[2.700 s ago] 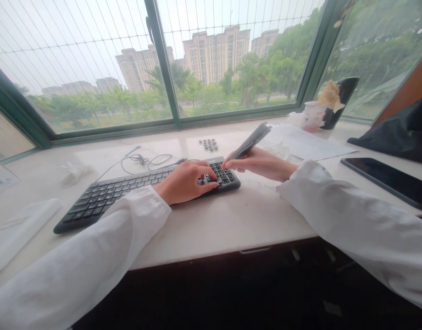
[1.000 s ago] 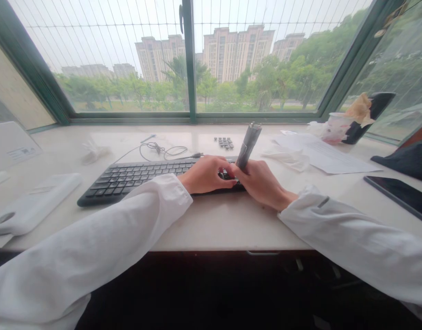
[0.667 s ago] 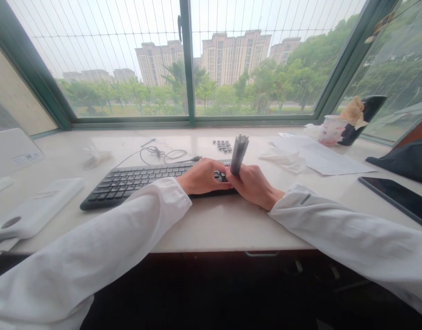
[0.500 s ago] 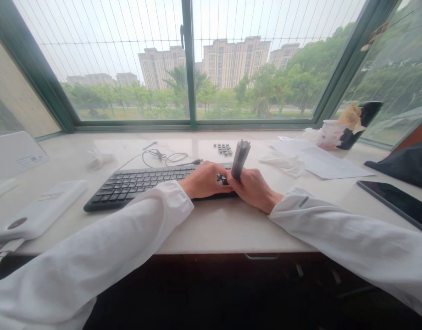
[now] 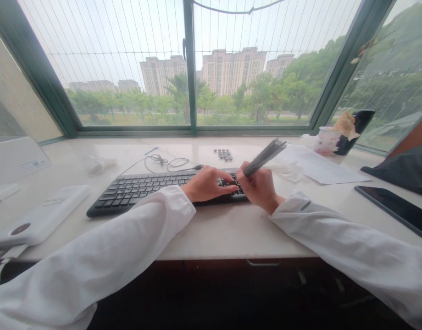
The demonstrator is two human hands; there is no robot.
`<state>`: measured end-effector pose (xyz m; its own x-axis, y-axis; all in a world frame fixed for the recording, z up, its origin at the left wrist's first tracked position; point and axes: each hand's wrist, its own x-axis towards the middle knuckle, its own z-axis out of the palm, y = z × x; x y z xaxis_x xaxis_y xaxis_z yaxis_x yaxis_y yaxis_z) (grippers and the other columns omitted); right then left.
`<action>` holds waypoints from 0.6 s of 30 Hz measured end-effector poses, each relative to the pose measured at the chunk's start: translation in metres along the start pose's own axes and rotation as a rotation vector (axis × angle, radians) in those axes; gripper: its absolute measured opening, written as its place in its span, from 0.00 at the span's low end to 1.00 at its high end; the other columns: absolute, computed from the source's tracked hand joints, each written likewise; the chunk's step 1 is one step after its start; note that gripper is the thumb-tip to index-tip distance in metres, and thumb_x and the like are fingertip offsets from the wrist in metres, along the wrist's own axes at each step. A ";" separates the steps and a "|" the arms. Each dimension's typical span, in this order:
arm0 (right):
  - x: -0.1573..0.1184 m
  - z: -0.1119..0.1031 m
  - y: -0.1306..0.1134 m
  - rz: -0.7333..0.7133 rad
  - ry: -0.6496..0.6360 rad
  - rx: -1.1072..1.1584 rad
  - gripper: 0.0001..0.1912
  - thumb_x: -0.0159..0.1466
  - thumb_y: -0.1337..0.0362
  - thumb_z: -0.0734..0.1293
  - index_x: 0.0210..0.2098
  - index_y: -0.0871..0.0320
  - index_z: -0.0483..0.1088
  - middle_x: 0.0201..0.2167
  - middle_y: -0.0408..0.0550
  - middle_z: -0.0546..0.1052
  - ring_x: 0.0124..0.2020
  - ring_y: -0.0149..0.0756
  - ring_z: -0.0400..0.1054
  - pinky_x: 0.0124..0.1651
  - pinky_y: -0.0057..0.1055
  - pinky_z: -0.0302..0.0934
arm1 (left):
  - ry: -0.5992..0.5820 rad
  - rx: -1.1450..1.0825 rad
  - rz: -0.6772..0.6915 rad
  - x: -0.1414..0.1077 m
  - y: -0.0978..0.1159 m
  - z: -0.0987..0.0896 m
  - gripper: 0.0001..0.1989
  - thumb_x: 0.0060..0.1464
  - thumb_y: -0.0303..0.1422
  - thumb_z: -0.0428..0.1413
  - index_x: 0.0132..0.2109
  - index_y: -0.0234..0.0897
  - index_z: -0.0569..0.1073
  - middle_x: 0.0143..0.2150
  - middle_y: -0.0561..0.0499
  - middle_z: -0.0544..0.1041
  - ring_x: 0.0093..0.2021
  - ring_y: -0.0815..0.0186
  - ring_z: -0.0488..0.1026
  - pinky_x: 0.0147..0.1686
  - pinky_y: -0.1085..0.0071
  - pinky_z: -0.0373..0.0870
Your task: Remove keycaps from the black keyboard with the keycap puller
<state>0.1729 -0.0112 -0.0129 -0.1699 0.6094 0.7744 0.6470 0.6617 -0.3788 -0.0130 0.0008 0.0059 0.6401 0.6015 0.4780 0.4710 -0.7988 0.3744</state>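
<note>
A black keyboard [image 5: 138,189] lies on the white countertop, and my hands meet over its right end. My left hand [image 5: 207,183] rests there with thumb and forefinger apart, keys showing in the gap; the other fingers are hidden. My right hand [image 5: 261,188] is closed around a dark grey handled tool [image 5: 266,156], which tilts up to the right and has a split upper end. The tool's lower end is hidden by the hand, at the keyboard's right side. Behind the keyboard sit several loose black keycaps [image 5: 224,154].
The keyboard cable [image 5: 173,162] lies coiled behind it. At left are a white power bank [image 5: 42,217] and a plastic bag [image 5: 100,165]. To the right lie a tissue [image 5: 289,171], paper sheets [image 5: 326,167], a phone [image 5: 397,208], and a paper cup [image 5: 325,140].
The tool in my right hand has swung from nearly upright to leaning right. My right hand has moved slightly right, and my left thumb and forefinger have spread. The view has tipped slightly upward.
</note>
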 end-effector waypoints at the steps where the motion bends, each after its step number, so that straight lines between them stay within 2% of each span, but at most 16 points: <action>1: 0.001 -0.003 0.000 0.046 0.027 0.054 0.15 0.65 0.58 0.60 0.23 0.56 0.62 0.14 0.38 0.61 0.17 0.27 0.55 0.23 0.27 0.49 | 0.019 -0.022 -0.005 0.000 0.000 0.000 0.12 0.57 0.40 0.57 0.38 0.38 0.80 0.34 0.54 0.81 0.32 0.70 0.75 0.37 0.75 0.66; 3: 0.004 -0.007 0.003 0.135 0.025 0.240 0.16 0.66 0.56 0.60 0.24 0.56 0.61 0.13 0.36 0.58 0.16 0.26 0.52 0.21 0.27 0.46 | 0.033 -0.064 -0.018 0.001 0.001 0.000 0.13 0.58 0.41 0.55 0.39 0.38 0.79 0.35 0.54 0.81 0.34 0.69 0.76 0.38 0.75 0.67; 5: 0.006 -0.010 0.006 0.199 -0.050 0.457 0.16 0.67 0.54 0.61 0.25 0.55 0.61 0.12 0.34 0.56 0.14 0.25 0.49 0.19 0.26 0.42 | 0.030 -0.062 -0.023 0.001 0.001 0.000 0.13 0.60 0.42 0.54 0.41 0.38 0.79 0.34 0.54 0.81 0.35 0.69 0.76 0.38 0.75 0.67; 8: 0.008 -0.010 0.007 0.245 -0.153 0.652 0.16 0.66 0.52 0.62 0.26 0.55 0.61 0.11 0.33 0.56 0.13 0.24 0.47 0.18 0.26 0.40 | 0.043 0.069 -0.001 0.001 0.001 0.000 0.13 0.61 0.41 0.54 0.43 0.40 0.78 0.34 0.53 0.81 0.35 0.67 0.76 0.38 0.73 0.67; 12: 0.011 -0.008 0.003 0.320 -0.149 0.679 0.18 0.65 0.51 0.64 0.25 0.55 0.61 0.11 0.35 0.59 0.15 0.25 0.51 0.19 0.26 0.45 | 0.071 0.248 0.018 0.001 -0.001 -0.002 0.15 0.62 0.42 0.52 0.44 0.39 0.78 0.33 0.50 0.79 0.34 0.65 0.75 0.35 0.71 0.66; 18: 0.014 -0.009 -0.002 0.432 -0.079 0.589 0.21 0.64 0.52 0.64 0.21 0.56 0.60 0.11 0.37 0.60 0.16 0.26 0.53 0.22 0.27 0.50 | 0.078 0.203 -0.004 0.002 -0.003 0.000 0.14 0.62 0.41 0.53 0.47 0.41 0.77 0.36 0.52 0.81 0.34 0.67 0.76 0.37 0.72 0.67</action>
<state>0.1759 -0.0079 0.0034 -0.0576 0.8839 0.4641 0.1650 0.4669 -0.8688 -0.0138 0.0044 0.0058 0.5929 0.5976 0.5397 0.5911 -0.7782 0.2123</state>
